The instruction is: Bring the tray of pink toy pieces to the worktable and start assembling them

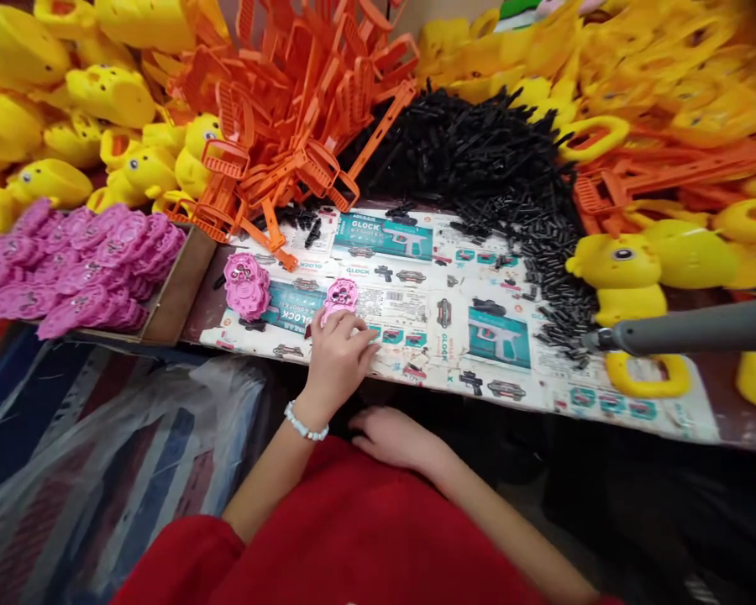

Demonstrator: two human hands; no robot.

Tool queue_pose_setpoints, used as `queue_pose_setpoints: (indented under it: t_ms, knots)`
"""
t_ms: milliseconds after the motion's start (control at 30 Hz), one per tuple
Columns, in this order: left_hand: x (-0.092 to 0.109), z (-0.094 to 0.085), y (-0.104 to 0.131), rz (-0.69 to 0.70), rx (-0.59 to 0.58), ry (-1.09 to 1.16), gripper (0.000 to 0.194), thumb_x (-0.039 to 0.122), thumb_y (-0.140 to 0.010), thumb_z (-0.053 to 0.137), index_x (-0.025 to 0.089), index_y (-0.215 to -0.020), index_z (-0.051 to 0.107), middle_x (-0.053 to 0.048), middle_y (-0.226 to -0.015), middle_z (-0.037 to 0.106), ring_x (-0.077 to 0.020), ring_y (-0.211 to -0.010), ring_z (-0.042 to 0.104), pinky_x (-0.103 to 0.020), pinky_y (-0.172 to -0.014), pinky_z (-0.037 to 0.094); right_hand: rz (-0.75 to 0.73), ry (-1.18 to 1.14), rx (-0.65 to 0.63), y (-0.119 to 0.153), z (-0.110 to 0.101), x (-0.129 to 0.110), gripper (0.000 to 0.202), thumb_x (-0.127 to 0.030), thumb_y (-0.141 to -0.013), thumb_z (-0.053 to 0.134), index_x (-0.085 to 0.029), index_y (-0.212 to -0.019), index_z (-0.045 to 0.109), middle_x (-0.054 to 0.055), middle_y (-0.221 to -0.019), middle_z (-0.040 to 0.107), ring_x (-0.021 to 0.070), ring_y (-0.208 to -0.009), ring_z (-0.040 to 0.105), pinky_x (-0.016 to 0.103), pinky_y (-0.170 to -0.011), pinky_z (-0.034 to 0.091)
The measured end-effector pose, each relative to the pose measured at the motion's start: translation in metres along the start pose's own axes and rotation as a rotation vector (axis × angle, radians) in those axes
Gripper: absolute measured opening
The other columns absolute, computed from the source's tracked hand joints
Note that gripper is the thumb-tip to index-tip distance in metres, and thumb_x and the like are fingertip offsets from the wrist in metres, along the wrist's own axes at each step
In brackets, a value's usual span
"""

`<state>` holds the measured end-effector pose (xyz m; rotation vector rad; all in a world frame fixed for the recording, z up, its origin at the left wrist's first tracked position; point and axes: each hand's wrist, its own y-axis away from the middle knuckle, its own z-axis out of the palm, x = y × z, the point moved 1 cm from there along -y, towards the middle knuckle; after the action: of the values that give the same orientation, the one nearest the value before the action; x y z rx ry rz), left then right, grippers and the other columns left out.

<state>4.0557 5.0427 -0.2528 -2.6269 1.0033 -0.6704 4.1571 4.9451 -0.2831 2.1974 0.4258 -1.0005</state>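
My left hand (pixel 340 353), with a white bead bracelet on the wrist, rests on the printed cardboard table cover (pixel 428 319) and its fingertips hold a small pink plastic part (pixel 340 298) flat against it. A short stack of the same pink parts (pixel 247 286) stands just to the left. My right hand (pixel 394 437) lies low against my red top, below the table edge, fingers loosely apart and holding nothing.
A box of pink parts (pixel 76 269) sits at left. Behind lie yellow duck shells (pixel 101 126), orange plastic handles (pixel 290 109) and a heap of black pins (pixel 491 168). A yellow duck toy (pixel 623 277) and a grey rod (pixel 699 329) are at right. Plastic bags (pixel 101 470) lie below left.
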Motion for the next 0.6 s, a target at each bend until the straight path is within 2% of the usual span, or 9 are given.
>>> queue_pose_setpoints:
  t_ms: [67, 133, 200, 267, 367, 467, 600]
  knots:
    - [0.004, 0.006, -0.008, 0.040, -0.054, -0.017, 0.008, 0.023, -0.081, 0.063, 0.022, -0.087, 0.068, -0.003, -0.090, 0.066, -0.0229, -0.098, 0.056, -0.054, -0.105, 0.031, -0.065, -0.125, 0.134, 0.024, -0.015, -0.002, 0.018, -0.020, -0.088, 0.051, -0.022, -0.093, 0.068, 0.002, -0.096, 0.071, 0.0179, -0.088, 0.065, 0.030, -0.081, 0.049]
    - [0.006, 0.012, -0.014, 0.067, -0.080, -0.023, 0.006, 0.021, -0.081, 0.063, 0.021, -0.083, 0.069, -0.004, -0.089, 0.066, -0.0240, -0.098, 0.056, -0.056, -0.105, 0.030, -0.044, -0.201, 0.467, 0.045, -0.032, 0.002, 0.019, -0.023, -0.090, 0.047, -0.022, -0.089, 0.066, 0.002, -0.090, 0.071, 0.0166, -0.082, 0.064, 0.028, -0.076, 0.048]
    - [0.006, 0.017, -0.017, 0.078, -0.089, -0.022, 0.008, 0.019, -0.081, 0.062, 0.021, -0.078, 0.069, -0.003, -0.086, 0.065, -0.0237, -0.096, 0.056, -0.056, -0.103, 0.031, 0.077, -0.125, 0.826, 0.058, -0.047, 0.013, 0.018, -0.026, -0.089, 0.047, -0.021, -0.085, 0.064, 0.004, -0.084, 0.069, 0.0183, -0.077, 0.062, 0.029, -0.071, 0.047]
    - [0.006, 0.021, -0.017, 0.084, -0.079, -0.013, 0.011, 0.018, -0.082, 0.060, 0.021, -0.076, 0.069, -0.003, -0.082, 0.065, -0.0225, -0.092, 0.056, -0.054, -0.102, 0.033, 0.177, -0.003, 1.032, 0.058, -0.055, 0.026, 0.016, -0.027, -0.086, 0.049, -0.020, -0.084, 0.063, 0.005, -0.082, 0.067, 0.0200, -0.076, 0.061, 0.031, -0.069, 0.045]
    - [0.005, 0.024, -0.016, 0.107, -0.048, -0.014, 0.014, 0.019, -0.084, 0.058, 0.019, -0.075, 0.068, -0.003, -0.081, 0.065, -0.0213, -0.091, 0.056, -0.051, -0.100, 0.035, 0.226, 0.100, 1.116, 0.045, -0.058, 0.039, 0.017, -0.027, -0.084, 0.051, -0.018, -0.086, 0.064, 0.006, -0.081, 0.065, 0.0203, -0.073, 0.059, 0.032, -0.066, 0.044]
    - [0.005, 0.026, -0.015, 0.138, -0.021, -0.029, 0.012, 0.019, -0.085, 0.058, 0.017, -0.075, 0.065, -0.004, -0.082, 0.065, -0.0209, -0.091, 0.056, -0.047, -0.098, 0.037, 0.224, 0.170, 1.133, 0.034, -0.058, 0.041, 0.018, -0.028, -0.085, 0.050, -0.019, -0.084, 0.065, 0.006, -0.081, 0.065, 0.0210, -0.075, 0.058, 0.031, -0.066, 0.042]
    - [0.010, 0.028, -0.010, 0.159, 0.014, 0.014, 0.011, 0.020, -0.087, 0.055, 0.016, -0.078, 0.061, -0.004, -0.084, 0.066, -0.0203, -0.091, 0.057, -0.042, -0.091, 0.040, 0.211, 0.222, 1.141, 0.031, -0.058, 0.042, 0.020, -0.028, -0.087, 0.047, -0.021, -0.079, 0.065, 0.004, -0.079, 0.064, 0.0200, -0.075, 0.057, 0.030, -0.067, 0.041]
